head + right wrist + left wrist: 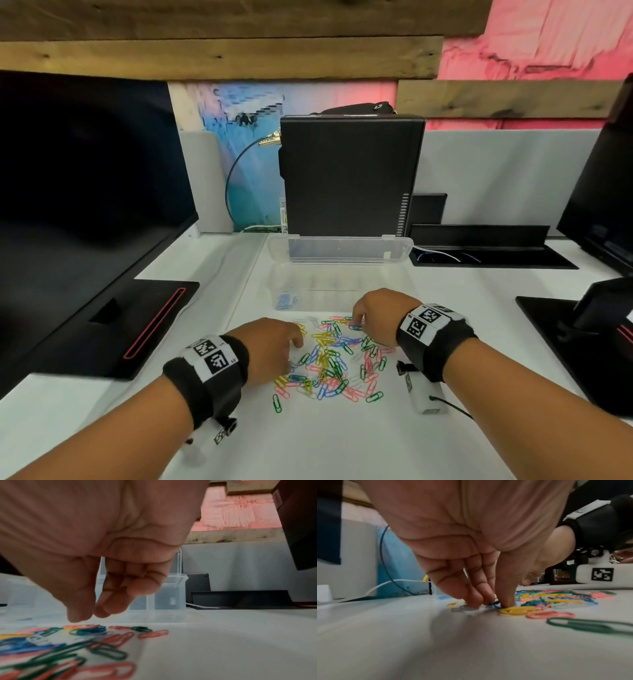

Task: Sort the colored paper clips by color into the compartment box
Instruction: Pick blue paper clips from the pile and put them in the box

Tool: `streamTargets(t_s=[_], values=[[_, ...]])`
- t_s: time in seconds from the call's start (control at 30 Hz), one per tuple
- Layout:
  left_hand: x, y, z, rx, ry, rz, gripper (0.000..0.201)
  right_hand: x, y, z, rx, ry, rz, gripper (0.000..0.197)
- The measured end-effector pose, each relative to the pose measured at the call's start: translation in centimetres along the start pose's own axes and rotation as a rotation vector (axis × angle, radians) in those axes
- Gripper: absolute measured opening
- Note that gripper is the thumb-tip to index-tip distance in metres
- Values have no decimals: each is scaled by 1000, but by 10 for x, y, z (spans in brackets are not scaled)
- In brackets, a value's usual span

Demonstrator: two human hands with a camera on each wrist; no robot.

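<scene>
A pile of coloured paper clips point(332, 356) in yellow, green, blue, pink and white lies on the white table in front of me. Behind it stands the clear compartment box point(387, 284) with its lid point(342, 248) tipped open. A few blue clips point(284, 301) lie in its leftmost compartment. My left hand point(291, 365) is at the pile's left edge. In the left wrist view, my left hand point(493, 603) pinches a blue clip point(495, 605) between thumb and fingers on the table. My right hand point(354, 322) is at the pile's far side. In the right wrist view, my right hand point(91, 615) hovers just above the clips, holding nothing.
A black mini PC point(349, 174) stands upright right behind the box. A dark monitor point(85, 178) with its flat base point(137, 322) fills the left. Another monitor base point(582, 339) sits at the right, and a black cable tray point(486, 250) at the back right.
</scene>
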State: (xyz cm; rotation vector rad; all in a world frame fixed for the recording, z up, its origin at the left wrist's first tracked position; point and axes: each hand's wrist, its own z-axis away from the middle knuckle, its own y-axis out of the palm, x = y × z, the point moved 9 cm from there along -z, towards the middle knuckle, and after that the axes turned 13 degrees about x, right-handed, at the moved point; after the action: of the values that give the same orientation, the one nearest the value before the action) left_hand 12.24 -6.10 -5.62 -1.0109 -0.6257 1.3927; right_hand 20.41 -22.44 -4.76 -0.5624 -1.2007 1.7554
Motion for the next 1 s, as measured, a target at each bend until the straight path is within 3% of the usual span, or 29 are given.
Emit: streamTargets(t_s=[0.23, 0.43, 0.53, 0.7, 0.8, 1.0], values=[[7, -4, 4, -50, -28, -6, 19, 18, 3, -5, 6, -47, -52, 8], [10, -6, 8, -125, -33, -35, 24, 8, -2, 4, -40, -80, -226, 6], [7, -12, 13, -178, -14, -32, 23, -7, -6, 15, -91, -83, -509, 3], [9, -12, 10, -178, -27, -36, 24, -20, 12, 22, -33, -104, -1047, 15], [8, -12, 9, -176, -12, -26, 32, -13, 28, 24, 10, -172, -1499, 17], [11, -12, 6, -204, 8, 54, 34, -14, 41, 23, -71, -221, -2087, 35]])
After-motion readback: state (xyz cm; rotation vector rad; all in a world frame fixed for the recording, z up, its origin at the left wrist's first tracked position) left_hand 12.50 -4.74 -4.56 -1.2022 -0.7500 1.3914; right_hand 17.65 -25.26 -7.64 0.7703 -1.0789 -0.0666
